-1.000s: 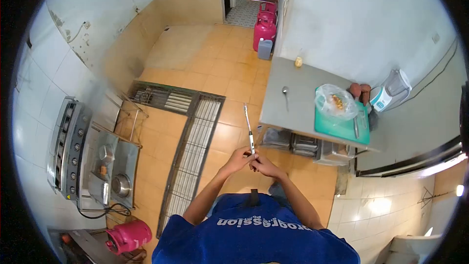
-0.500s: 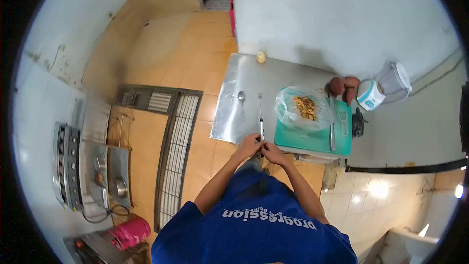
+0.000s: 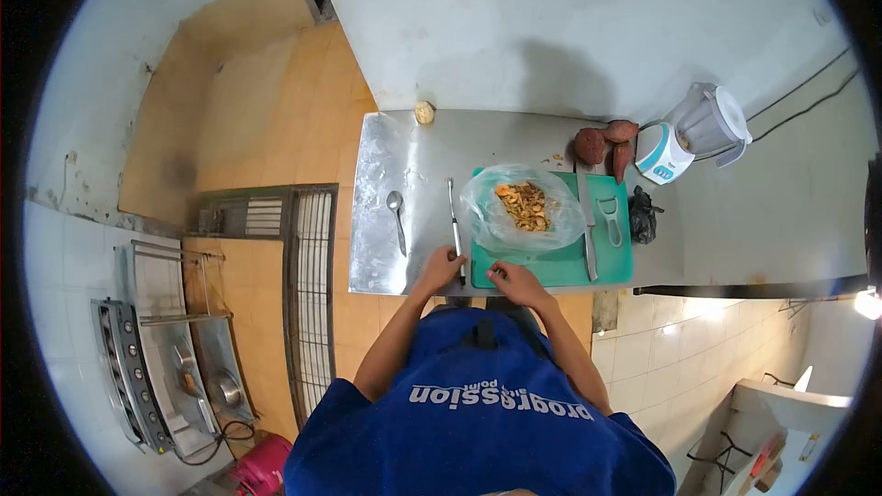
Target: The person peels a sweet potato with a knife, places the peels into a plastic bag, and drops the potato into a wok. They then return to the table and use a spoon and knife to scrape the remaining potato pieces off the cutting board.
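Observation:
My left hand (image 3: pixel 442 268) grips the handle end of a long thin metal rod-like tool (image 3: pixel 454 225) that lies pointing away from me on the steel table (image 3: pixel 377 211). My right hand (image 3: pixel 512 277) hovers just to its right at the near edge of the green cutting board (image 3: pixel 614 266), fingers loosely curled, holding nothing that I can see. On the board sits a clear plastic bag (image 3: pixel 520 209) with brown scraps inside.
A spoon (image 3: pixel 397 219) lies left of the tool. A knife (image 3: pixel 586 234) and a peeler (image 3: pixel 610 219) rest on the board. Sweet potatoes (image 3: pixel 604 142), a blender (image 3: pixel 687 138), a black bag (image 3: pixel 642 216) and a small round item (image 3: pixel 424 112) stand farther back. A floor grate (image 3: pixel 308 294) lies left.
I have turned and stepped up to the table. The tool, held upright in both hands before, now lies down on the table and my right hand has come off it.

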`<state>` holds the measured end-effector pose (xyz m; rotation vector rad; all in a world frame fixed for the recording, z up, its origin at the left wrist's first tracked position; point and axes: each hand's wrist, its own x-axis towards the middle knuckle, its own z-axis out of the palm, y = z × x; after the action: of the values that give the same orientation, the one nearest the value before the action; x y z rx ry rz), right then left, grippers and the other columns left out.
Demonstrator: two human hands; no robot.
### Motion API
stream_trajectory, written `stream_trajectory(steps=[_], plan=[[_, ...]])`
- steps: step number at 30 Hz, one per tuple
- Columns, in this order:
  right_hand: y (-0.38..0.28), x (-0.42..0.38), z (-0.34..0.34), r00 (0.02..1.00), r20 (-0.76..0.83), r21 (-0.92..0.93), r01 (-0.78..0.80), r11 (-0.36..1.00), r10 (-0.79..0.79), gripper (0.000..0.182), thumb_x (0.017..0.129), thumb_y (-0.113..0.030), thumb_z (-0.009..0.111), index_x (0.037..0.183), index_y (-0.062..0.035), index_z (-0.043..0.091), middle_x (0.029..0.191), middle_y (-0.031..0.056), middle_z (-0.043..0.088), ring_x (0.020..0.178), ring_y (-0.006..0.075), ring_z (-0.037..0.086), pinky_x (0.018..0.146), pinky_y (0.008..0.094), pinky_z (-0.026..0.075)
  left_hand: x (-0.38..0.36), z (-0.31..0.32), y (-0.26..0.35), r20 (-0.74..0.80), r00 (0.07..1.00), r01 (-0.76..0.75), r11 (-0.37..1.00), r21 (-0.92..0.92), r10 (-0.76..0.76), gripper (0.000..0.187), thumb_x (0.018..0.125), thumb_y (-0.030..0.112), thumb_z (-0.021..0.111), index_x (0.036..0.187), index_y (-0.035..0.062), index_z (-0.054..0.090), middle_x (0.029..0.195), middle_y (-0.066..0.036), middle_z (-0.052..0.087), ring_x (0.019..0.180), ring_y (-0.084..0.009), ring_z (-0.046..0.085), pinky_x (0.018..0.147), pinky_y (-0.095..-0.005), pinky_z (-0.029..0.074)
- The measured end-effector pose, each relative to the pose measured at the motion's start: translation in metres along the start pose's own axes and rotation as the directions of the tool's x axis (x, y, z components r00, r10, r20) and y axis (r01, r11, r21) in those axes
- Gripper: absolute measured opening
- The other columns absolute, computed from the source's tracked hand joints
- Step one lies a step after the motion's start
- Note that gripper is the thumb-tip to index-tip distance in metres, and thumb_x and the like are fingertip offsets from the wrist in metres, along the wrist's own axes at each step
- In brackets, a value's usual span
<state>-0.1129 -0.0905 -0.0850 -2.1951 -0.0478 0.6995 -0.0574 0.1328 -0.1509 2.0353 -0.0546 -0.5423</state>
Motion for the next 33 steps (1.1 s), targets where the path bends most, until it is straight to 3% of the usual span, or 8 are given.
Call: stream_trajectory(steps=[2, 7, 12, 16, 20, 24, 29, 33], plan=[[0.015, 0.005, -0.008, 0.992, -0.116, 0.15, 0.057, 0.987, -0.039, 0.036, 0.099, -0.034, 0.056, 0.106, 0.0003, 0.062, 0.081, 0.0085, 0.063, 0.075, 0.0177, 0.062, 0.069, 0.0334, 0.049, 0.0, -0.001, 0.009, -0.025, 0.998, 0.063, 0.997, 0.041, -0.062, 0.041, 0.09, 0.038, 0.065, 0.083, -0.0028, 0.063, 0.073, -0.021, 0.065, 0.071, -0.0368, 0.066, 0.066, -0.0454, 0.048], [0.001, 0.022, -0.015, 0.998, 0.024, 0.293, 0.053, 0.955, -0.063, 0.036, 0.097, -0.035, 0.058, 0.111, -0.0013, 0.063, 0.087, 0.0125, 0.067, 0.075, 0.0189, 0.066, 0.069, 0.0357, 0.052, -0.004, 0.002, 0.017, -0.378, 0.919, 0.123, 0.992, 0.011, -0.109, 0.036, 0.096, 0.031, 0.054, 0.111, -0.0025, 0.055, 0.087, -0.032, 0.065, 0.087, -0.0509, 0.064, 0.077, -0.0555, 0.048], [-0.038, 0.053, 0.014, 0.944, 0.325, 0.417, -0.088, 0.904, -0.058, 0.033, 0.097, -0.03, 0.058, 0.114, -0.001, 0.059, 0.083, 0.0068, 0.064, 0.07, 0.0128, 0.061, 0.06, 0.0298, 0.05, 0.004, -0.025, 0.026, -0.618, 0.773, 0.171, 0.985, -0.015, -0.143, 0.037, 0.1, 0.033, 0.047, 0.107, -0.0026, 0.055, 0.078, -0.031, 0.064, 0.081, -0.0525, 0.062, 0.074, -0.0563, 0.047], [-0.06, 0.088, 0.052, 0.965, 0.18, 0.468, 0.084, 0.88, -0.188, 0.03, 0.096, -0.025, 0.058, 0.115, -0.0021, 0.057, 0.082, 0.0109, 0.066, 0.069, 0.0213, 0.065, 0.063, 0.0363, 0.052, 0.005, -0.046, 0.011, -0.74, 0.627, 0.197, 0.969, -0.151, -0.243, 0.045, 0.103, 0.038, 0.041, 0.099, -0.0028, 0.059, 0.083, -0.031, 0.064, 0.082, -0.0505, 0.062, 0.073, -0.0553, 0.045], [-0.08, 0.136, 0.082, 0.935, -0.115, 0.108, 0.348, 0.931, -0.336, 0.032, 0.092, -0.027, 0.061, 0.115, -0.0049, 0.058, 0.084, 0.019, 0.069, 0.076, 0.0369, 0.068, 0.072, 0.0468, 0.053, -0.005, -0.061, 0.003, -0.766, 0.61, 0.152, 0.978, -0.141, -0.204, 0.046, 0.103, 0.039, 0.041, 0.091, -0.0025, 0.059, 0.083, -0.029, 0.064, 0.083, -0.0499, 0.062, 0.072, -0.0545, 0.045], [-0.118, 0.163, 0.092, 0.951, -0.219, -0.202, 0.175, 0.964, -0.219, 0.042, 0.089, -0.039, 0.065, 0.115, -0.0063, 0.06, 0.086, 0.0205, 0.07, 0.082, 0.0388, 0.068, 0.077, 0.0483, 0.053, -0.006, -0.072, -0.028, -0.711, 0.683, 0.128, 0.986, -0.109, -0.167, 0.037, 0.103, 0.033, 0.044, 0.093, 0.0003, 0.058, 0.078, -0.025, 0.064, 0.078, -0.0439, 0.064, 0.067, -0.0496, 0.047], [-0.133, 0.18, 0.106, 0.957, -0.266, -0.279, 0.039, 0.96, -0.116, 0.033, 0.084, -0.036, 0.066, 0.081, -0.004, 0.073, 0.083, 0.0191, 0.071, 0.081, 0.0378, 0.069, 0.075, 0.0466, 0.055, -0.025, -0.096, -0.024, -0.584, 0.808, -0.035, 0.984, -0.176, -0.076, 0.031, 0.102, 0.03, 0.045, 0.114, 0.0033, 0.056, 0.08, -0.023, 0.065, 0.077, -0.0401, 0.065, 0.068, -0.047, 0.048], [-0.133, 0.175, 0.125, 0.925, -0.373, -0.237, -0.021, 0.971, -0.071, 0.03, 0.087, -0.031, 0.064, 0.086, -0.0018, 0.071, 0.083, 0.0194, 0.071, 0.077, 0.0351, 0.07, 0.072, 0.0439, 0.055, -0.027, -0.113, -0.063, -0.435, 0.898, -0.128, 0.983, -0.128, 0.06, 0.03, 0.102, 0.027, 0.048, 0.118, 0.003, 0.055, 0.084, -0.023, 0.065, 0.079, -0.0374, 0.065, 0.069, -0.0446, 0.048]])
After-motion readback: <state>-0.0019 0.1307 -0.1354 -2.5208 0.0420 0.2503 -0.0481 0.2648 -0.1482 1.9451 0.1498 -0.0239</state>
